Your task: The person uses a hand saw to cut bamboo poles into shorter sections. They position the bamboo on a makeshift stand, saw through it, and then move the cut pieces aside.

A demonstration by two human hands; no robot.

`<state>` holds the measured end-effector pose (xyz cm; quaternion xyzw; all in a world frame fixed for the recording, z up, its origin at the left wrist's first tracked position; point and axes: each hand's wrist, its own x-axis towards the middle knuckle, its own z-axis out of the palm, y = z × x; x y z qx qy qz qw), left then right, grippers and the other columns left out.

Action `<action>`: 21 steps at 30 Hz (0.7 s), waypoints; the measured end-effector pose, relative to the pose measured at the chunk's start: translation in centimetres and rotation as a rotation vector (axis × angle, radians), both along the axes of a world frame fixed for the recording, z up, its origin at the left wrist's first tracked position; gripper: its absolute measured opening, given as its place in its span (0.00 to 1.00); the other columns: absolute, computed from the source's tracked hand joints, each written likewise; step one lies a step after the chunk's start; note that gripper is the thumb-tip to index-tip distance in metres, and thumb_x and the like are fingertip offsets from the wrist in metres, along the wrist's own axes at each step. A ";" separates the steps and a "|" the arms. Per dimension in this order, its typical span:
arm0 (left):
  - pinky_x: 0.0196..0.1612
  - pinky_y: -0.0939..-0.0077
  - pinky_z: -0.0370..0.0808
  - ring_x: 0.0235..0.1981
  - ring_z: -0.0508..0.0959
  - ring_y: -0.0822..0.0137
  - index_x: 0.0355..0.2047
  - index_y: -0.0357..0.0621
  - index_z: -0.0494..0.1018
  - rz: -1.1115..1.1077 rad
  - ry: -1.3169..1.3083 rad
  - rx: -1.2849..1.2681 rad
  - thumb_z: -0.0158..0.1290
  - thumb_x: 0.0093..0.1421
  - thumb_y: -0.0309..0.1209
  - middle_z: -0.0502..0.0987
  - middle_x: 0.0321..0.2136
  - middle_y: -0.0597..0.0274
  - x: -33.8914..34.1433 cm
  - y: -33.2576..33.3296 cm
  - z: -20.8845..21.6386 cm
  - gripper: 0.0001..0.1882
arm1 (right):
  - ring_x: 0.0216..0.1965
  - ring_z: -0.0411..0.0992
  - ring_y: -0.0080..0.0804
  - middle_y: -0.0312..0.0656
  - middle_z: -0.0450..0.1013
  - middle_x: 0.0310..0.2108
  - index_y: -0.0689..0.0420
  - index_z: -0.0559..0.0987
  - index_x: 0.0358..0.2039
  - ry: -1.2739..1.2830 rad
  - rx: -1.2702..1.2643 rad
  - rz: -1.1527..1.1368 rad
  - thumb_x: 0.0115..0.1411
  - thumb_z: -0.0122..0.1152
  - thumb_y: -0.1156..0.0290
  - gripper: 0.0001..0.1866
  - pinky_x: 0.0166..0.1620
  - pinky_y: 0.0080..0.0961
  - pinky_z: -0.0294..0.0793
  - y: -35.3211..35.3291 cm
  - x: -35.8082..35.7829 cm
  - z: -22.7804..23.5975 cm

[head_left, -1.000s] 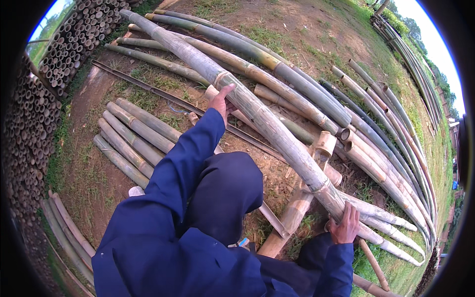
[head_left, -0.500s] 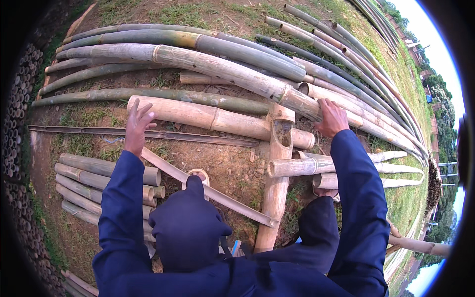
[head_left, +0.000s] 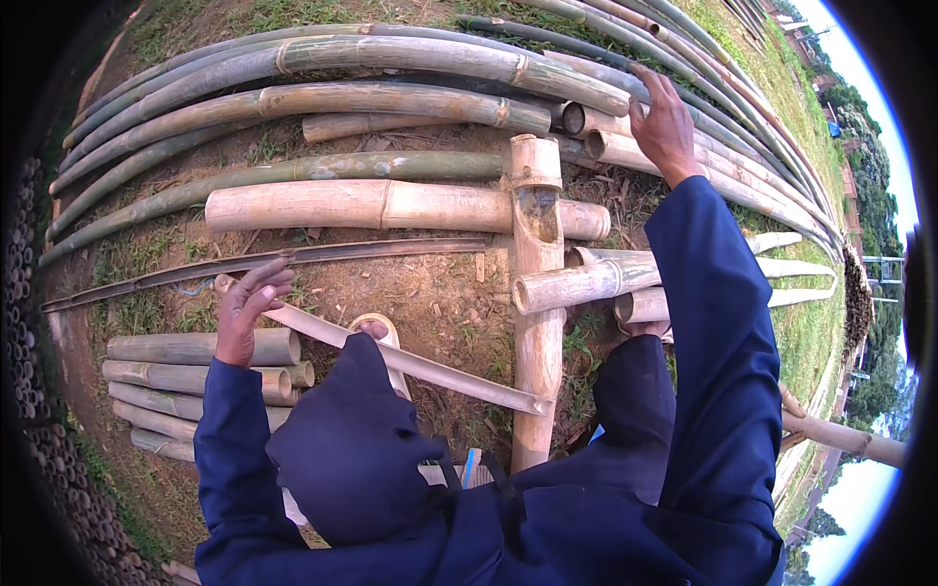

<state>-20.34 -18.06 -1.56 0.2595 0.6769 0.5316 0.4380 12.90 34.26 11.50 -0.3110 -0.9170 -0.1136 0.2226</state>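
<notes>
My right hand (head_left: 666, 132) is raised at the upper right, its fingers stretched out and apart. Its thumb is beside the cut end of a long grey-tan bamboo pole (head_left: 430, 57); whether they touch I cannot tell. My left hand (head_left: 249, 311) is open in the air, near the upper end of a split bamboo strip (head_left: 391, 359). That strip slants down to an upright-looking bamboo post (head_left: 537, 361) with a notch cut in its side. Behind the post lies a thick pale bamboo length (head_left: 430, 207).
More long bamboo poles (head_left: 391, 101) lie at the back, others fanning off right. Short cut pieces (head_left: 200, 348) are stacked at left. A hollow bamboo piece (head_left: 567, 289) lies right of the post. My foot stands by a bamboo ring (head_left: 379, 327).
The long grey-tan pole has shifted away from me, onto the others at the back. My right hand has moved farther away and loosened from it. My left hand stays open, slightly lower.
</notes>
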 end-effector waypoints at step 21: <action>0.47 0.56 0.79 0.42 0.84 0.46 0.42 0.34 0.78 -1.116 1.154 -0.014 0.64 0.56 0.42 0.84 0.39 0.45 27.5 32.3 10.7 0.23 | 0.60 0.72 0.47 0.47 0.77 0.55 0.54 0.81 0.54 -0.083 -0.641 -0.697 0.55 0.72 0.53 0.29 0.61 0.41 0.72 -40.8 39.3 -1.4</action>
